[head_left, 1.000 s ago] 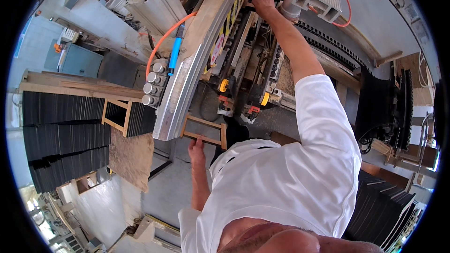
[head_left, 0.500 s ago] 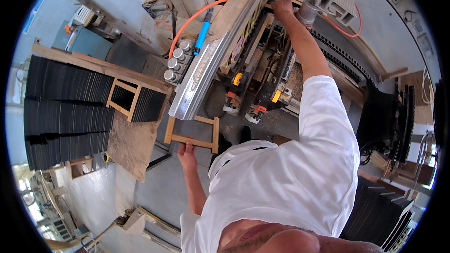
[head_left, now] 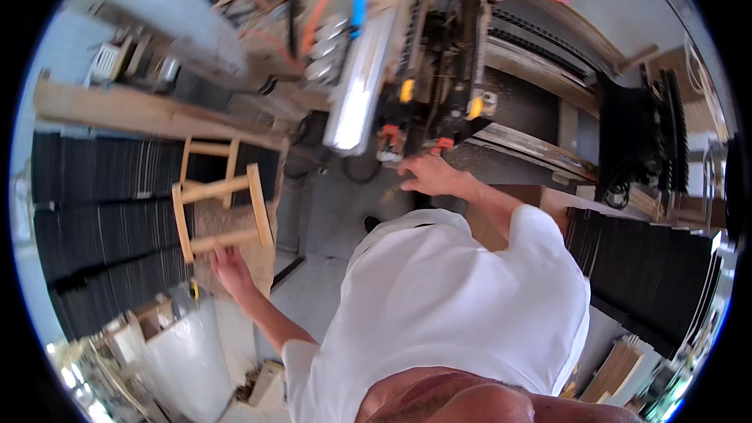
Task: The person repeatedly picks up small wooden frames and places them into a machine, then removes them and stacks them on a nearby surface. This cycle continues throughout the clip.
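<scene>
At the left, my left hand grips the near bar of a small wooden frame, fingers closed round the wood. The frame is pale, with two side rails joined by two crossbars. Just beyond it, a second wooden frame of the same kind rests against a stack of black strips, partly overlapped by the held one. My right hand hovers with nothing in it in front of the machine's near end, thumb and fingers apart. Orange clamps sit on the machine rails just beyond that hand.
A worn wooden board lies below the held frame. The metal machine beam juts toward me, with an orange hose beside it. More dark stacked pieces stand at my right, near a black cable chain.
My left hand has carried the wooden frame leftward to the black stack. My right hand has come back from the machine's far part to its near end. The view has shifted and blurred.
</scene>
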Demonstrator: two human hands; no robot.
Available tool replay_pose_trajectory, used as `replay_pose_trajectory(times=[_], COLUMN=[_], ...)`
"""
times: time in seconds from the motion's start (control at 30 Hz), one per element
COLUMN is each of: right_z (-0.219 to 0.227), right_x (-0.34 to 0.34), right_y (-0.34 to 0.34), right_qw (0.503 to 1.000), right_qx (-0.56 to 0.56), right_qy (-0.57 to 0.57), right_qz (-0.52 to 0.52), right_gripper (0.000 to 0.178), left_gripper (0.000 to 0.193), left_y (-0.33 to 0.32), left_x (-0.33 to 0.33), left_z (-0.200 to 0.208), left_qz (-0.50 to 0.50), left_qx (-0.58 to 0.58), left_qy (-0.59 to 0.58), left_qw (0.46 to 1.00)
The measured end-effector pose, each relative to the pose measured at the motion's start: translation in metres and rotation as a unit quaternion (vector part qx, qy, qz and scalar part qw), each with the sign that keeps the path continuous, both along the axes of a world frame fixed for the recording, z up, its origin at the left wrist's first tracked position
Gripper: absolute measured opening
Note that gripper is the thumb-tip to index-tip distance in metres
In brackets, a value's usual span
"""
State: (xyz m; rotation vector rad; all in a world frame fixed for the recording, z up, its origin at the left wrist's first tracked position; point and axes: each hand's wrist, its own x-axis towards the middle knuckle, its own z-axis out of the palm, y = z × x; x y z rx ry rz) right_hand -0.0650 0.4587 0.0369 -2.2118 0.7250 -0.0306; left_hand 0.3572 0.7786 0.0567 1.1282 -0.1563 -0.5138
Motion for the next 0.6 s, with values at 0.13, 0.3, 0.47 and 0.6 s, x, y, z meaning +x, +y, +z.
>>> replay_pose_trajectory(times=[0.13, 0.3, 0.47, 0.6], right_z=[-0.117, -0.216, -0.249, -0.283], right_x=[-0.021, -0.083, -0.134, -0.162], right_y=[0.057, 0.108, 0.141, 0.147], right_qw=[0.988, 0.971, 0.93, 0.94], right_qx=[0.041, 0.1, 0.165, 0.164], right_qy=[0.147, 0.199, 0.253, 0.229], right_qz=[0.001, -0.09, -0.21, -0.192], right_gripper=[0.027, 0.028, 0.028, 0.028], left_gripper=[0.019, 0.021, 0.031, 0.042], left_y=[-0.011, -0.027, -0.058, -0.08], left_x=[0.08, 0.15, 0.171, 0.18], left_z=[-0.004, -0.017, -0.028, -0.044], left_qz=[-0.015, 0.02, -0.003, -0.026], left_qx=[0.026, 0.014, 0.063, 0.207], left_qy=[0.017, 0.034, 0.067, 0.037], left_qw=[0.999, 0.999, 0.996, 0.977])
